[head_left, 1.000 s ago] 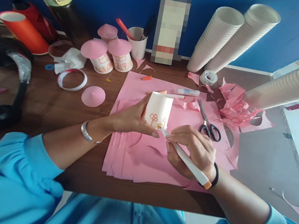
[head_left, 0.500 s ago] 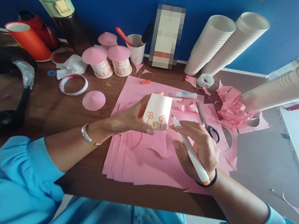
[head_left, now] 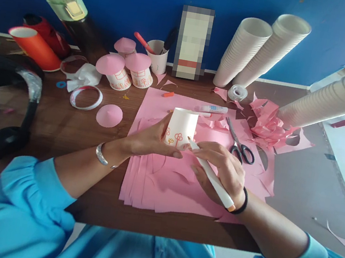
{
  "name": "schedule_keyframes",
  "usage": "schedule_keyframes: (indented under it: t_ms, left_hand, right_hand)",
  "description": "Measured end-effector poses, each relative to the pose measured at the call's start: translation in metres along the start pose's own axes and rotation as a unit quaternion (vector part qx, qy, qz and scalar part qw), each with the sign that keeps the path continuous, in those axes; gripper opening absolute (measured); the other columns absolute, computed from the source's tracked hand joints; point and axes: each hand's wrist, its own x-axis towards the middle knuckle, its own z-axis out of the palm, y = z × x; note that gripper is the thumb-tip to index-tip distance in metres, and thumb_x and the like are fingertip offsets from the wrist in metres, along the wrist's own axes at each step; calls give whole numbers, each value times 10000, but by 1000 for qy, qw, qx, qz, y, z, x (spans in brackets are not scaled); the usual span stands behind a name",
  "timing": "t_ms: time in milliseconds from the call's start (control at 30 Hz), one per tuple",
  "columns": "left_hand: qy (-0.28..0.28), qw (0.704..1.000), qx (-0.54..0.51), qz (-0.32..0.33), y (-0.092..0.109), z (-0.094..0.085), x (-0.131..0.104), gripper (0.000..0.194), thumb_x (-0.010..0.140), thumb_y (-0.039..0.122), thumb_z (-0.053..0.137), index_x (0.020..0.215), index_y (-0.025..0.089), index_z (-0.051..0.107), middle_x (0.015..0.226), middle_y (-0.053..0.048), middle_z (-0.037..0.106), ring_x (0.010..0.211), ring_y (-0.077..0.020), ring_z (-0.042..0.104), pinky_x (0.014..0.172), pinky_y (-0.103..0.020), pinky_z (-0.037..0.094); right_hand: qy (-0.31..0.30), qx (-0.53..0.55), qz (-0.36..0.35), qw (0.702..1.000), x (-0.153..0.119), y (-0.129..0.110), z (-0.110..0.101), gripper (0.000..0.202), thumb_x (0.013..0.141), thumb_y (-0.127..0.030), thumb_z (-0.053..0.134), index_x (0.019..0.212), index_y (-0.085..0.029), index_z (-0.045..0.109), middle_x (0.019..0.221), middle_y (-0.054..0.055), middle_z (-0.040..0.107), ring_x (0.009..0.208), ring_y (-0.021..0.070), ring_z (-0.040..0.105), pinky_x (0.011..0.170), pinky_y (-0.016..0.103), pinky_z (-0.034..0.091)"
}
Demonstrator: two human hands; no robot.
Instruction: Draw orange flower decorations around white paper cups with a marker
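Observation:
My left hand [head_left: 154, 138] is closed around a white paper cup [head_left: 183, 122], held upside down above the pink paper sheets [head_left: 149, 183]. Orange and yellow flowers are drawn along the cup's lower edge. In my right hand [head_left: 222, 166] is a white marker [head_left: 213, 175] with an orange end; its tip is at the cup's lower right, close to the drawn flowers. Whether the tip touches the cup I cannot tell. Scissors [head_left: 241, 147], a glue stick [head_left: 213, 109] and an orange cap [head_left: 168, 95] lie on the pink paper.
Decorated cups with pink cone roofs [head_left: 110, 64] stand at the back left, near a loose pink cone [head_left: 109, 115] and a paper ring [head_left: 86, 97]. Stacked cups [head_left: 245, 48], a tape roll [head_left: 237, 92] and crumpled pink paper [head_left: 268, 123] are at the right. Headphones [head_left: 31, 108] lie far left.
My left hand has turned the cup, so its drawn flowers have shifted to the left. The marker in my right hand has moved left and slightly down to the cup's lower edge.

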Motion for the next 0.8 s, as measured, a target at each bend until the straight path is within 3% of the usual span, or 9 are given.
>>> schedule_keyframes:
  t_ms: [100,233,400,800]
  left_hand:
    - [-6,1000,-7,6,1,1,0,1044,705,363,984,1584,317,423,1407,-142,641,1313,-367,638,991,-468,566]
    - [-23,999,-19,20,0,0,1,1035,715,319,974,1589,325,420,1416,-144,648,1307,-357,652,1010,-465,569]
    - [-7,1000,9,16,2,1,1,923,695,366,983,1490,273,523,1406,-148,651,1429,-398,557,1071,-505,550]
    - [-17,1000,25,7,9,3,0,806,710,385,970,1390,238,564,1407,-161,632,1361,-393,586,1003,-484,566]
  right_hand:
    - [20,16,-7,1000,2,0,-1,282,997,-211,667,1278,-199,647,976,86,778,831,234,787,680,359,677]
    - [41,17,1,999,5,-2,-1,235,962,-122,635,1179,-210,654,859,41,735,707,192,739,617,325,648]
    - [4,18,-12,1000,6,-4,-1,213,915,-63,647,1080,-198,639,780,19,710,656,171,719,586,283,629]
    - [-23,11,-21,999,6,-4,0,179,918,-39,638,1037,-172,636,780,44,721,662,173,725,589,283,617]
